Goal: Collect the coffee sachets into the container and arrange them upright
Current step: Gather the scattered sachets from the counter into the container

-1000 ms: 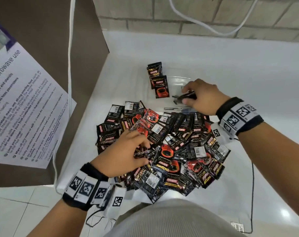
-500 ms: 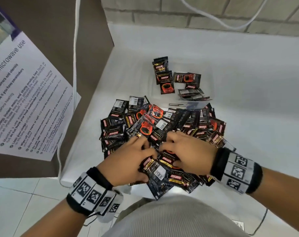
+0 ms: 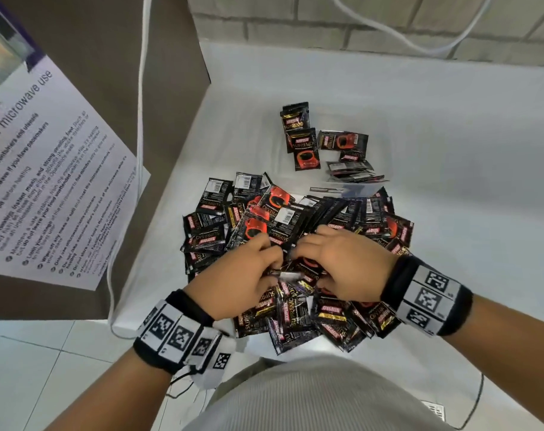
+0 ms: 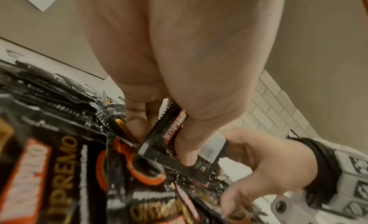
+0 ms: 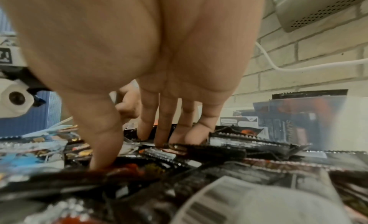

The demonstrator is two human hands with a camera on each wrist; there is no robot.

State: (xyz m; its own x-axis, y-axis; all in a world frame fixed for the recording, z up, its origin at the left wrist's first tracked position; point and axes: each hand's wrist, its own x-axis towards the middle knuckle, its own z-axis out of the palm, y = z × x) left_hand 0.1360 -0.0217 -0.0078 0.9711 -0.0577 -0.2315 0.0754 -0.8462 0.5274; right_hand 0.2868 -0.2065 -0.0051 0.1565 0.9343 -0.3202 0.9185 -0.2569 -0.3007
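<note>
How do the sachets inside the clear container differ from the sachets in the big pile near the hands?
The sachets in the container are few; the pile holds many. Some container sachets stand upright against its left wall; the pile sachets lie flat, overlapping in all directions. Both hands work in the pile; neither touches the container sachets. All are the same black sachets with a red cup.

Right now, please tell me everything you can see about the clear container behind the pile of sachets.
The clear container is a see-through plastic box, so transparent that its walls barely show. It stands on the white counter, just beyond the sachet pile. A few black-and-red sachets are inside: some stand against the left side, others lie flat or lean on the right. Neither hand touches it.
</note>
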